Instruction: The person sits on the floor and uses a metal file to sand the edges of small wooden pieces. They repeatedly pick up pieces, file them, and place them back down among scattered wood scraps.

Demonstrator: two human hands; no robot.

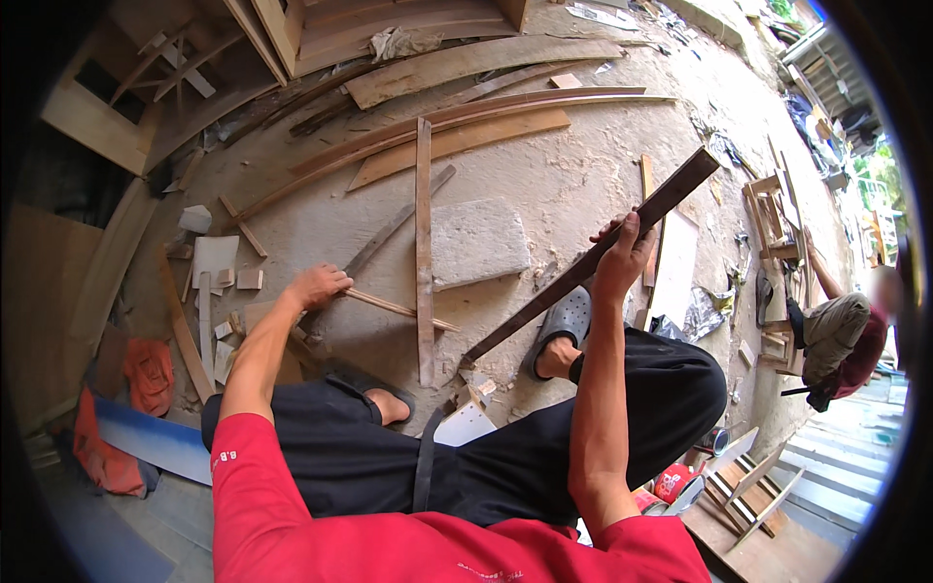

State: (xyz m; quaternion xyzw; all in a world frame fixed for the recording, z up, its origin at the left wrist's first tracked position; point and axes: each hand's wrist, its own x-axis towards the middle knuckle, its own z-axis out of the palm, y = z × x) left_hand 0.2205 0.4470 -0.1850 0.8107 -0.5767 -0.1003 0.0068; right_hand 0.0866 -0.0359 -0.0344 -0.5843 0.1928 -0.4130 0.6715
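Observation:
My right hand is closed around a long dark wooden plank. It slants from upper right down to the ground between my feet, where its lower end rests or nearly rests. On the left, my left hand has its fingers closed at the end of some thin wooden strips. A grey-brown board runs under or beside that hand; exact contact is hidden. An upright-lying brown batten crosses this board and meets the strips. Just right of the batten lies a rough whitish slab.
Several long boards lie on the dusty floor ahead. Small wood offcuts and orange cloth are at left. A wooden cabinet frame stands at the back left. Another person crouches at right by a wooden frame.

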